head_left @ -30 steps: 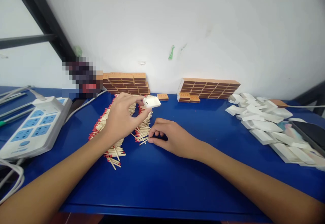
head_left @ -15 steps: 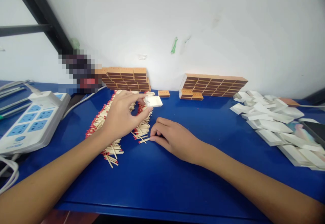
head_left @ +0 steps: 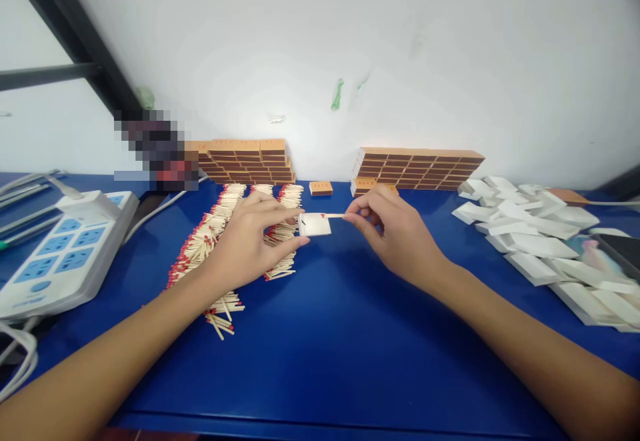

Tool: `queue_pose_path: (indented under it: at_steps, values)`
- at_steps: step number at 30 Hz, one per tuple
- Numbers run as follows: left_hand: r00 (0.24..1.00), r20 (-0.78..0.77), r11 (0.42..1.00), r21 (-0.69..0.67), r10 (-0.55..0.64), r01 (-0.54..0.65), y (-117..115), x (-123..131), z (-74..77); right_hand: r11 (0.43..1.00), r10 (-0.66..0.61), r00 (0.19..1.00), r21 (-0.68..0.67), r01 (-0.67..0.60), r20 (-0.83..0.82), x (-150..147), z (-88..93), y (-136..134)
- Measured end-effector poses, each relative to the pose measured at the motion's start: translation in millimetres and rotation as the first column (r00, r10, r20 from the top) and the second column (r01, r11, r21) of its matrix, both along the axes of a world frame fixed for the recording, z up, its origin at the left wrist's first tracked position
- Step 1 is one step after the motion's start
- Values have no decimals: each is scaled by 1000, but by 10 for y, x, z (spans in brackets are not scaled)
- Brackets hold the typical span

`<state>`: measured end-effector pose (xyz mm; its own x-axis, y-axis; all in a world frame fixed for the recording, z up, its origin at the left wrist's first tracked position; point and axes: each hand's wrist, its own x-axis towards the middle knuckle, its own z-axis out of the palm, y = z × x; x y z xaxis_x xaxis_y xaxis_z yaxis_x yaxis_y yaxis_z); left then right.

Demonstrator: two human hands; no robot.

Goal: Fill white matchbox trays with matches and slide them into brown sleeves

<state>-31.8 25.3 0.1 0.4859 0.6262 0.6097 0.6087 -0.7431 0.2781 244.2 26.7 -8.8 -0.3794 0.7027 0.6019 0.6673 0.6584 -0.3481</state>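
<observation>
Between thumb and fingers, my left hand grips a small white matchbox tray by its left end, above the table. A small dark mark shows near the tray's left end. My right hand is closed in a pinch on a matchstick, its red head pointing left over the tray's far right edge. Whether more than one stick is in the pinch I cannot tell. Rows of loose red-tipped matches lie under and beside my left hand, partly hidden by it.
Stacked orange-brown matchboxes stand along the wall, with another stack to the right. A single matchbox lies between them. White trays are heaped at right. A power strip with cables sits at left on the blue table.
My right hand has lifted a matchstick from the near end of the match row and brought it up and right to the tray. The tray has shifted slightly right and toward me.
</observation>
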Motion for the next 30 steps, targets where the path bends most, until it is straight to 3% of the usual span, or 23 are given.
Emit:
queue_pose_path:
  at_steps: [9,14,20,25,30]
  values:
    - [998,54,999,-49,-19,21,-79,65,-7,996,56,997,-67,-52,52,-153,-4,-158]
    - [996,93,998,-64,-15,21,-66,66,-1,998,44,998,-31,-46,-44,-160,-17,-168]
    - [986,99,990,-37,136,-133,-36,39,25,999,50,991,6,-49,-123,-295,-60,-278]
    - [957,140,967,-40,256,-253,-62,45,55,942,211,977,-258,-213,-38,-524,-146,-407]
    - [952,142,963,-40,270,-267,-85,66,71,899,234,972,-384,-212,11,-667,-181,-428]
